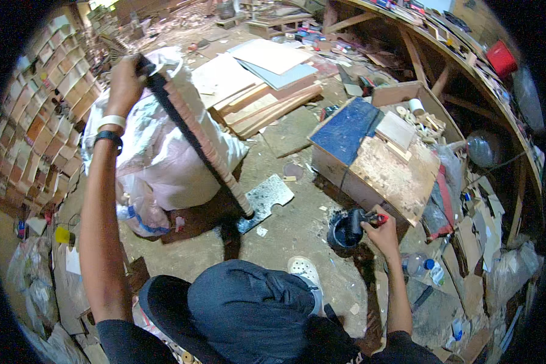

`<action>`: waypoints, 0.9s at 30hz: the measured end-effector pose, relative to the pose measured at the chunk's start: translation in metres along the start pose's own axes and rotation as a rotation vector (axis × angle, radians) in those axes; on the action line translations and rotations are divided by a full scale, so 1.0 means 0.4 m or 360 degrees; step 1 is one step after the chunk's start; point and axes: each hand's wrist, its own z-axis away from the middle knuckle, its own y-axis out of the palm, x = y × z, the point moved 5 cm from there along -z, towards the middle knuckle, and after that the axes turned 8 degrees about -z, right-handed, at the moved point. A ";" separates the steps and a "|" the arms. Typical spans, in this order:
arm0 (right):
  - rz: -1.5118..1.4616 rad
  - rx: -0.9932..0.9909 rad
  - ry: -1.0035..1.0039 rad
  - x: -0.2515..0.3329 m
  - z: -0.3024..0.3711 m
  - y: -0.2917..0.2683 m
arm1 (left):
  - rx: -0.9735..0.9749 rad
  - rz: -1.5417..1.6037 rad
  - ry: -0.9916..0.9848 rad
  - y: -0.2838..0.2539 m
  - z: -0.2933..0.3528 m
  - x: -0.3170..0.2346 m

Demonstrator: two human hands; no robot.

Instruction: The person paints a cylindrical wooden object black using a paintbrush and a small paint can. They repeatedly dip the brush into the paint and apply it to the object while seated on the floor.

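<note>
My left hand (126,88) is raised at the left and closed around the top end of a long slanting bar (201,141). One side of the bar is black; the other is pinkish bare wood in a row of small segments. Its lower end meets a black-speckled white board (268,202) on the floor; whether it rests there I cannot tell. My right hand (382,233) grips the red handle of a small paint roller (359,222), its head coated black. The roller is over a round pot (340,235) of black paint, partly hiding it.
Behind the bar stands a bulging white sack (164,164). Boards (267,57) lie stacked beyond it. A wooden box (352,173) with a blue-topped panel and small wooden pieces stands at right. A workbench (443,51) curves along the far right. A black cap (249,303) hides floor near me.
</note>
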 end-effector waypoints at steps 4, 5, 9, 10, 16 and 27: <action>0.0077 0.0047 -0.0019 -0.017 -0.003 0.015 | 0.0082 -0.0003 0.0015 0.020 -0.010 0.041; 0.0079 0.0060 -0.0033 -0.020 -0.003 0.023 | 0.0040 -0.0041 0.0005 0.018 -0.009 0.047; 0.0049 0.0209 0.0130 -0.036 -0.001 0.061 | 0.0071 0.0007 0.0024 0.013 -0.009 0.046; 0.0093 0.0206 0.0137 -0.035 0.000 0.067 | 0.0114 0.0029 -0.0020 0.011 -0.011 0.047; 0.0126 0.0143 0.0138 -0.014 0.007 0.064 | 0.0088 0.0033 0.0066 -0.022 -0.017 0.029; 0.0220 0.0189 0.0090 -0.040 0.010 0.090 | 0.0022 0.0297 0.0083 -0.030 0.000 -0.003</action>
